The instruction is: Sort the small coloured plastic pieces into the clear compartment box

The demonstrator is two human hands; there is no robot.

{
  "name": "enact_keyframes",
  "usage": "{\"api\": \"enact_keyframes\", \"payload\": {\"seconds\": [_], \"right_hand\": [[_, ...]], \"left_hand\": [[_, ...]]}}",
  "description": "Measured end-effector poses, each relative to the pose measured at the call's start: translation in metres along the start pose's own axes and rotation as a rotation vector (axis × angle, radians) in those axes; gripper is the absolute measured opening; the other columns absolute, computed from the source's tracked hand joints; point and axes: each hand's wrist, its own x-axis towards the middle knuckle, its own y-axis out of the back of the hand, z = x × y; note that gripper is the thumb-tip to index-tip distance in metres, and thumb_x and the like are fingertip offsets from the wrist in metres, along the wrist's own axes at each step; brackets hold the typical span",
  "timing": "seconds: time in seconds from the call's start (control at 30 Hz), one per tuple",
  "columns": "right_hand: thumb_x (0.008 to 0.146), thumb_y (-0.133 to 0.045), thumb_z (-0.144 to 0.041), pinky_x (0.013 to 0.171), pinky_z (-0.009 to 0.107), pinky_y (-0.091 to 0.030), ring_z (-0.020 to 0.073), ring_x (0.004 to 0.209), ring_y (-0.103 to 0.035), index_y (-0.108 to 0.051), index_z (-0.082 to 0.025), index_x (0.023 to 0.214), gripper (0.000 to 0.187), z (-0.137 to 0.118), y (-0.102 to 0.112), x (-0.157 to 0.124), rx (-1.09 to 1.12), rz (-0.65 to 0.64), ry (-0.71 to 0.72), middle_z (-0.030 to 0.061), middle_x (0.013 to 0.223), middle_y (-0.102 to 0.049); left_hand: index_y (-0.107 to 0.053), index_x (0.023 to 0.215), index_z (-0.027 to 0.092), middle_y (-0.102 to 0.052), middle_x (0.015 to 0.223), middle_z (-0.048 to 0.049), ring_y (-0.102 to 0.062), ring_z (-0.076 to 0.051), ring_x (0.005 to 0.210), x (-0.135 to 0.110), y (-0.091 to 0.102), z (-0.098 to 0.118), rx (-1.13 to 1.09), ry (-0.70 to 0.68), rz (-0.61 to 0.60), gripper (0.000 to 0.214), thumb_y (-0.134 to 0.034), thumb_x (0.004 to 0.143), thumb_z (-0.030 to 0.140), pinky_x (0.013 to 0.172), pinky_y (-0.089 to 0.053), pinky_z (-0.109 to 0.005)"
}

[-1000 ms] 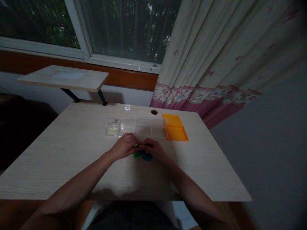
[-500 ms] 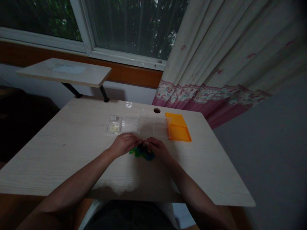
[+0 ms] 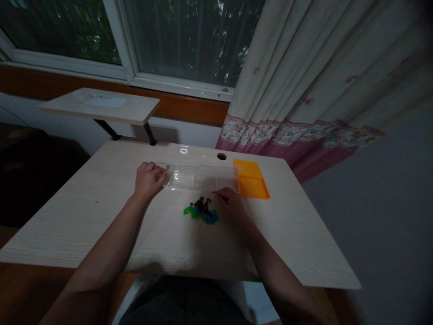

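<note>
A small model of plastic building pieces [image 3: 202, 211], green and blue low down with dark brown parts standing up, rests on the table in front of me. My left hand [image 3: 148, 179] lies over the small clear box [image 3: 166, 180] at the left end of the clear tray [image 3: 184, 176]. Its fingers are curled down with thumb and forefinger close together; what they grip is hidden. Just right of the model, apart from it, is my right hand [image 3: 232, 203]. Its fingers are pinched near a small dark reddish shape too blurred to name.
An orange two-part tray [image 3: 252, 178] stands at the right, against the clear tray's end. Behind them is a round cable hole [image 3: 221, 156] in the table [image 3: 101, 225]. A raised shelf [image 3: 101, 106] on black legs is at the back left, and a curtain [image 3: 270, 113] hangs at the back right.
My left hand has left the model and moved left and away from me to the small clear box. My right hand has shifted slightly right, off the model, which now shows fully.
</note>
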Motion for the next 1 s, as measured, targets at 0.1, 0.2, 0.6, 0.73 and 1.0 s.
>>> {"api": "enact_keyframes", "payload": {"seconds": [0.1, 0.2, 0.6, 0.73, 1.0], "right_hand": [[0.09, -0.055, -0.021, 0.075, 0.026, -0.047, 0.0153, 0.082, -0.06, -0.073, -0.02, 0.098, 0.019, -0.003, -0.002, -0.002, -0.117, -0.111, 0.07, 0.0061, 0.093, -0.066], [0.088, -0.058, -0.019, 0.081, 0.027, -0.048, 0.0163, 0.087, -0.061, -0.073, -0.021, 0.097, 0.017, -0.003, -0.004, -0.004, -0.227, -0.193, 0.135, 0.0056, 0.096, -0.066], [0.092, -0.056, -0.021, 0.084, 0.027, -0.047, 0.017, 0.092, -0.061, -0.072, -0.02, 0.1, 0.018, -0.002, -0.003, -0.003, -0.398, -0.263, 0.175, 0.0068, 0.1, -0.066], [0.094, -0.053, -0.022, 0.086, 0.029, -0.047, 0.019, 0.095, -0.06, -0.072, -0.019, 0.096, 0.019, -0.007, -0.005, -0.002, -0.485, -0.272, 0.188, 0.0091, 0.099, -0.066], [0.09, -0.056, -0.019, 0.082, 0.026, -0.047, 0.0157, 0.088, -0.061, -0.072, -0.02, 0.095, 0.017, -0.004, -0.004, -0.003, -0.246, -0.213, 0.105, 0.0058, 0.097, -0.066]], "left_hand": [[-0.07, 0.078, 0.02, -0.058, 0.082, -0.0073, -0.049, -0.026, 0.089, -0.002, 0.002, -0.001, 0.052, 0.036, 0.015, 0.026, -0.056, 0.088, 0.039, 0.083, -0.038, -0.042], [-0.07, 0.077, 0.021, -0.057, 0.08, -0.0072, -0.049, -0.027, 0.089, -0.004, 0.003, -0.003, 0.073, 0.056, 0.021, 0.025, -0.056, 0.086, 0.039, 0.082, -0.037, -0.042], [-0.07, 0.08, 0.018, -0.056, 0.077, -0.0058, -0.046, -0.022, 0.083, 0.0, 0.008, -0.001, 0.002, 0.095, 0.06, 0.029, -0.054, 0.091, 0.04, 0.081, -0.035, -0.038], [-0.069, 0.079, 0.018, -0.056, 0.077, -0.0048, -0.047, -0.022, 0.084, 0.001, 0.011, 0.007, -0.021, 0.063, 0.096, 0.028, -0.055, 0.091, 0.04, 0.082, -0.035, -0.038], [-0.067, 0.079, 0.02, -0.058, 0.08, -0.0055, -0.05, -0.022, 0.086, -0.003, 0.012, 0.036, -0.122, -0.029, 0.099, 0.022, -0.058, 0.09, 0.036, 0.083, -0.038, -0.04]]}}
